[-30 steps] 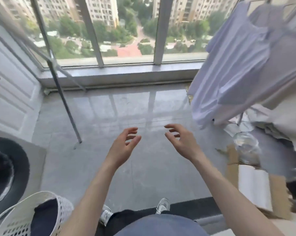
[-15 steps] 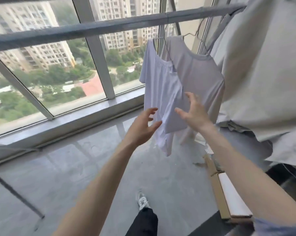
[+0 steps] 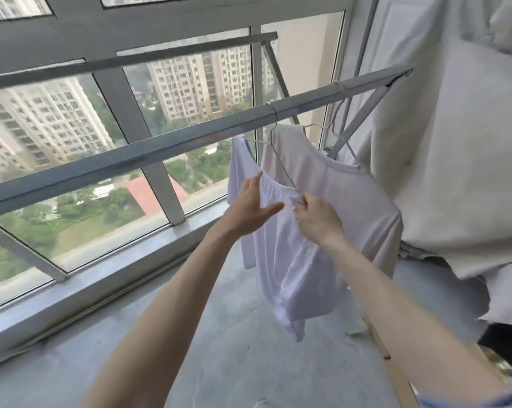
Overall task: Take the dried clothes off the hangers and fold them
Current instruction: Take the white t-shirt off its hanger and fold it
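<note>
Now both hands are up at the neck of the white shirt (image 3: 293, 260), which hangs on a wire hanger (image 3: 281, 164) from the grey rail (image 3: 160, 154). The left hand (image 3: 253, 207) lies flat on the collar with straight fingers, and the right hand (image 3: 318, 220) pinches the collar with curled fingers. Another pale shirt (image 3: 351, 201) hangs just behind.
</note>
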